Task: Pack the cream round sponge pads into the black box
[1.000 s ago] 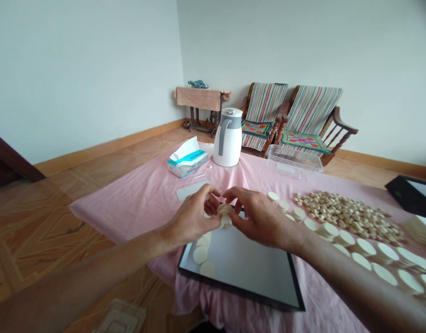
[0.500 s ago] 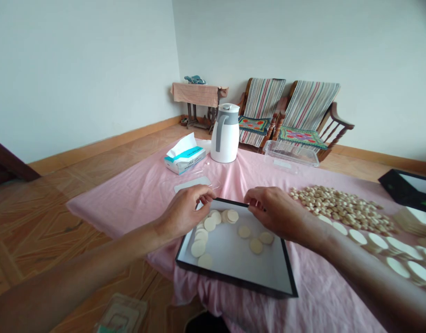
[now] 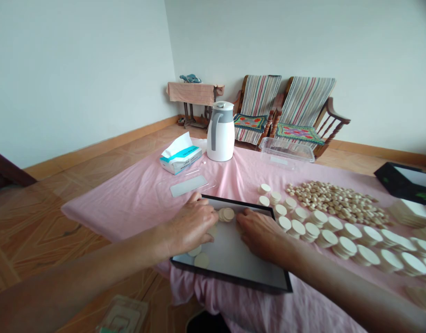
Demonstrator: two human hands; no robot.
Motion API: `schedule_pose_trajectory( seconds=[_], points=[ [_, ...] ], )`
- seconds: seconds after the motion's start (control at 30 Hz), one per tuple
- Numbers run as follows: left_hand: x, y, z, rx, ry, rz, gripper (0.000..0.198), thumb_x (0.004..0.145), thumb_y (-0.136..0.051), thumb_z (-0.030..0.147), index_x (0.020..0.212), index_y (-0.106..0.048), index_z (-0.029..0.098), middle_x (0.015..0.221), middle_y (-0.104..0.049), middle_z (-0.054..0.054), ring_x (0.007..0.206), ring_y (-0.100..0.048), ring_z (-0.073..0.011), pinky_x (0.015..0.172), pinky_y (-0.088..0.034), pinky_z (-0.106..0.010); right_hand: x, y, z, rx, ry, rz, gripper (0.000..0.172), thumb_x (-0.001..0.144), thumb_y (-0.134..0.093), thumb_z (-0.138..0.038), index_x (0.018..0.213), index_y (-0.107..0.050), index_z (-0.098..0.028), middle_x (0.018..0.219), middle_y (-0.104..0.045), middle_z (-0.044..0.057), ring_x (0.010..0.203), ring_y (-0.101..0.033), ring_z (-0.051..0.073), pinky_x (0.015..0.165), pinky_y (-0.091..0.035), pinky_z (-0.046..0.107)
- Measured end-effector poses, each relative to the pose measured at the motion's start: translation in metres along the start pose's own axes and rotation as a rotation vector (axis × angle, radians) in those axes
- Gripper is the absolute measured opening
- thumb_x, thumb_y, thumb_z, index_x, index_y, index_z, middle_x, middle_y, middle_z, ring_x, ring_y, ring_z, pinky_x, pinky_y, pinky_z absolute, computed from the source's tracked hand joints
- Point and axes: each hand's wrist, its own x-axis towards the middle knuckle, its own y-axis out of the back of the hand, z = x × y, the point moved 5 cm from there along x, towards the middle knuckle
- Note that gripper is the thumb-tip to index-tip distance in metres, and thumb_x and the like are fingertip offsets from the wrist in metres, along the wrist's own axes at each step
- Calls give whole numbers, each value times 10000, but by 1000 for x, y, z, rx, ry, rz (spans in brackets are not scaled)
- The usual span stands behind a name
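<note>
Our left hand (image 3: 192, 225) and right hand (image 3: 259, 232) are apart over the black-rimmed tray (image 3: 230, 254), both curled; we cannot tell whether either grips anything. Between them, near the tray's far rim, we see overlapping pale discs (image 3: 228, 214), fanned left to right, neither hand plainly nearer.

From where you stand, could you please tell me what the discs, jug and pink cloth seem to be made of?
Discs: probably wood, unvarnished, judging by their pale, matte faces.
Jug: likely plastic, smooth with a slight sheen, though coated metal could look the same.
Pink cloth: fabric, matte, shown by its soft folds and drape.
</note>
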Motion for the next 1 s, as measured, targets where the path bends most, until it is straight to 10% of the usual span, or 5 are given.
schedule_pose_trajectory(
  seconds=[1.0],
  points=[
    [14,-2,-20,-65,5,57,142,821,-491,112,724,-575,171,723,-644,-22,771,-593,-198,765,-332,-338,-6,43,16,294,-70,236,142,714,-508,-196,855,-501,-185,775,-566,21,689,-529,143,598,-294,252]
  ],
)
